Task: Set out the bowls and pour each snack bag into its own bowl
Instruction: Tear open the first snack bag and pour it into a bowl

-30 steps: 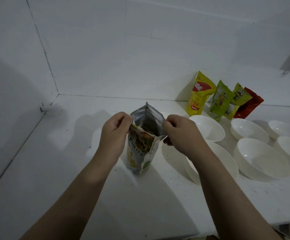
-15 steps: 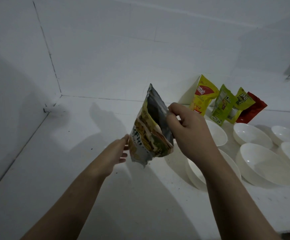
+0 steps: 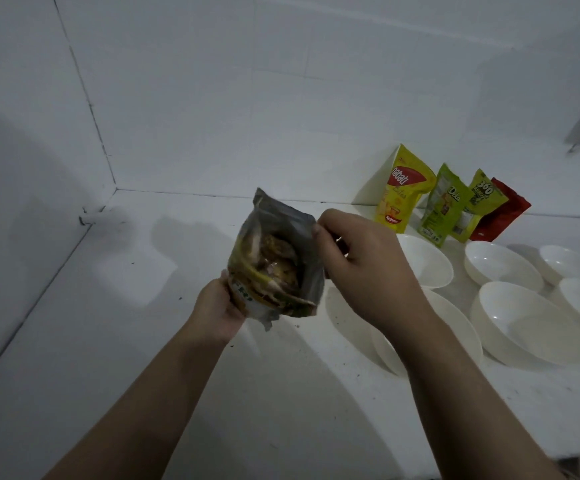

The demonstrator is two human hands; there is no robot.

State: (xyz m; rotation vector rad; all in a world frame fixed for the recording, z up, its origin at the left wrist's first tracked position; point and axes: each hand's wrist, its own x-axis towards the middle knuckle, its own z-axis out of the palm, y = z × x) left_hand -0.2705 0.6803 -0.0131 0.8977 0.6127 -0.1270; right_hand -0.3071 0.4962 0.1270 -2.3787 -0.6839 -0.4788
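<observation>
Both hands are on the opened snack bag (image 3: 274, 261), which I see lifted clear of the white counter (image 3: 108, 341) with its mouth tipped toward the camera, browned snack pieces showing inside. My left hand (image 3: 217, 308) cups and grips the bag's bottom end from below. My right hand (image 3: 361, 268) pinches the torn top edge on the bag's right side, fingers curled round the foil.

Just right of the bag, under my right forearm, sits the nearest white bowl (image 3: 455, 327), mostly hidden by the arm. A second bowl (image 3: 427, 261) lies behind my right hand. Further right of the bag are four more bowls (image 3: 524, 323), grouped close together.

Beyond the bowls, up and to the right of the bag, four unopened bags lean against the white wall (image 3: 247, 98): a yellow bag (image 3: 403, 188), a green bag (image 3: 446, 206), a yellow-green bag (image 3: 482, 202) and a red bag (image 3: 505, 216), overlapping one another.
</observation>
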